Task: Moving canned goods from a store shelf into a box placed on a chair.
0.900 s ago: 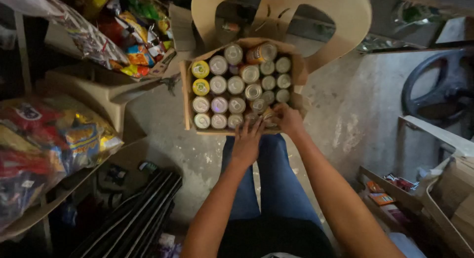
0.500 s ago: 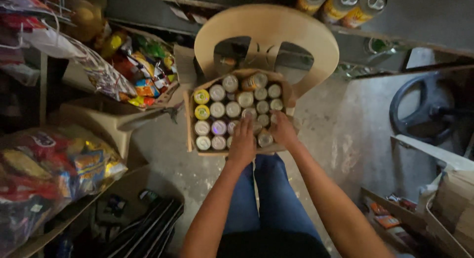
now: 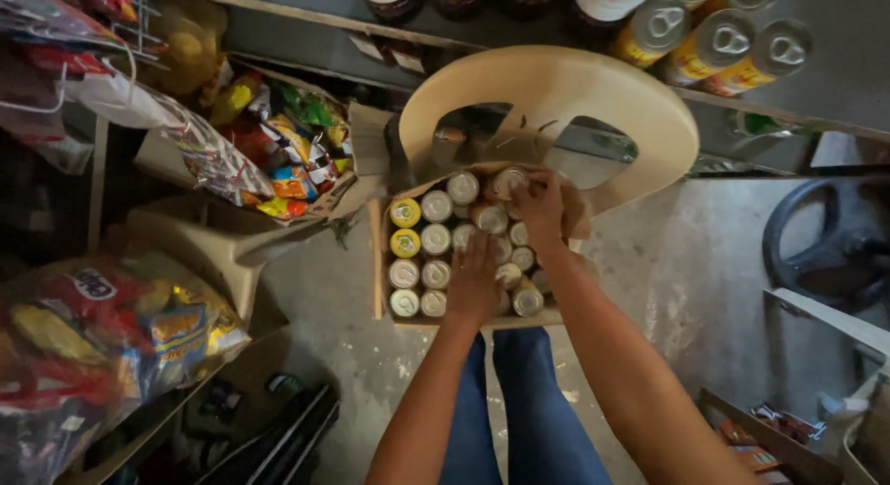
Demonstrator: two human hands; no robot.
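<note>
Your right hand (image 3: 540, 207) has slid from the near edge of the cardboard box (image 3: 381, 262) up to its far corner, at about one o'clock, and now grasps a tin there. Your left hand (image 3: 475, 283) lies flat and open on tins at six o'clock. Roughly fifteen tin tops show uncovered, two of them yellow (image 3: 404, 213). On the shelf (image 3: 834, 100) at twelve o'clock lie three more cans (image 3: 712, 42).
</note>
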